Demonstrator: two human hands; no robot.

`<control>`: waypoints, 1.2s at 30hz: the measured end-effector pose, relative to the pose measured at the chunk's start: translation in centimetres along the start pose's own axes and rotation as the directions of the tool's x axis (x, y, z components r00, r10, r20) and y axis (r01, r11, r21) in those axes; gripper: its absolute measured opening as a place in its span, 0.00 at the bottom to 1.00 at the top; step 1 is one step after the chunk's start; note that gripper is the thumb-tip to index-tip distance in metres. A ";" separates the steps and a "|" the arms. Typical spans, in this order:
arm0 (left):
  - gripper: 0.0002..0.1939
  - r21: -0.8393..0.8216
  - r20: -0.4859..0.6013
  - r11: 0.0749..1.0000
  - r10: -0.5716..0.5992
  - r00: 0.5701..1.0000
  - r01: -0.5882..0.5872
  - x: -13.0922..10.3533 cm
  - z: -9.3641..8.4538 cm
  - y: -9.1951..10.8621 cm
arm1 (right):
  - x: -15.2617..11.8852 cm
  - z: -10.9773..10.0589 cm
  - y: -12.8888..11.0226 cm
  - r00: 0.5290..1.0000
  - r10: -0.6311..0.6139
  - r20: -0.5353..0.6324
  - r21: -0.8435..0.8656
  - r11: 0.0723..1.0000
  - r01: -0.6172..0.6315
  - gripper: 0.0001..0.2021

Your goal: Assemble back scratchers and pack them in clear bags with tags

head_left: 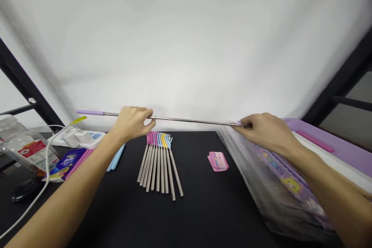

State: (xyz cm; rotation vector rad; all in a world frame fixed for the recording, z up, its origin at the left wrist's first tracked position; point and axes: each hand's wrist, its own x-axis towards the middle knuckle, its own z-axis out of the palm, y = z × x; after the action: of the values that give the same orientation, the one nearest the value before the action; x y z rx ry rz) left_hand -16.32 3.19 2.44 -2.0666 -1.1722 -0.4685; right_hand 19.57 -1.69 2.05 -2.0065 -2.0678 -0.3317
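Observation:
A thin telescopic metal rod (192,120) with a lilac grip (90,112) at its left end stretches across the view above the table. My left hand (132,121) pinches it between thumb and fingers, partway along. Closed round its right end is my right hand (261,130), which hides that tip. Below, several metal back scratchers (158,166) lie side by side in a fan, their small claw-shaped heads pink, purple, blue and yellow. Two light blue handles (116,159) lie beside my left forearm, and pink sticks (78,162) lie farther left.
Pink cards (218,161) lie in a small stack right of centre. Clear plastic bags with lilac printing (290,186) and a lilac bin (328,135) occupy the right. At left are a plastic jar (31,147), power strip (97,138), white cable (48,162), snack packet (68,162) and black mouse (27,190).

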 end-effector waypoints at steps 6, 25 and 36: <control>0.10 -0.056 -0.075 0.993 0.100 0.992 -0.104 1.6 0.3 4.5 | -0.4 0.9 -1.7 0.999 -0.035 0.002 0.031 0.999 0.035 0.22; 0.09 -0.051 0.101 0.991 -0.115 0.988 0.121 1.4 1.1 4.0 | 2.4 0.5 -4.7 0.997 -0.053 -0.054 -0.107 0.993 0.047 0.13; 0.13 -0.112 0.216 0.993 -0.005 0.976 0.030 0.3 1.7 3.0 | 3.1 2.3 -4.0 0.951 -0.308 0.040 -0.060 0.949 0.310 0.08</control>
State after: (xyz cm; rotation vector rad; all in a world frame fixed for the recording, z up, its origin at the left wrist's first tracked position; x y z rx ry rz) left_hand -13.63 3.55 0.25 -2.2519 -1.3167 -0.3323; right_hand 15.44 1.92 0.88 -1.7254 -2.4228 -0.4336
